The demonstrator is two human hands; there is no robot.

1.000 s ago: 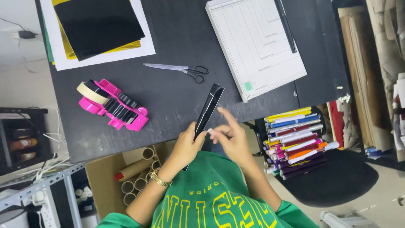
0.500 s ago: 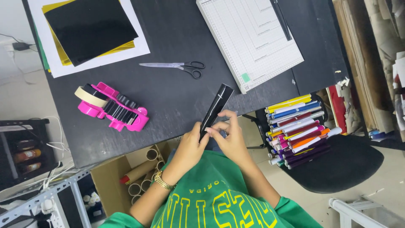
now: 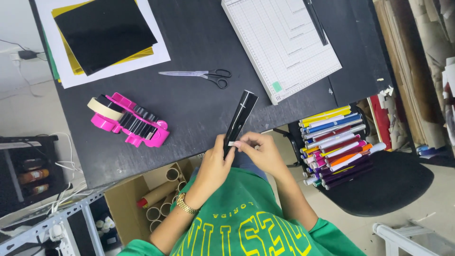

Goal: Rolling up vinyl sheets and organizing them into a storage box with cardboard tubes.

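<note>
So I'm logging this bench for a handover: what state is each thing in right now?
Black roll: rolled up, held by both hands, small white tab at its near end.
Left hand: closed around the roll.
Right hand: fingertips pinching the tab.
Scissors: shut, lying flat.
Pink tape dispenser: loaded with tape, untouched.
Black sheet: flat on the paper stack.

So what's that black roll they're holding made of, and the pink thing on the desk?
The black roll looks like glossy vinyl or film, since light glints along it. The pink dispenser seems moulded plastic, bright and smooth, though I can't be sure.
</note>
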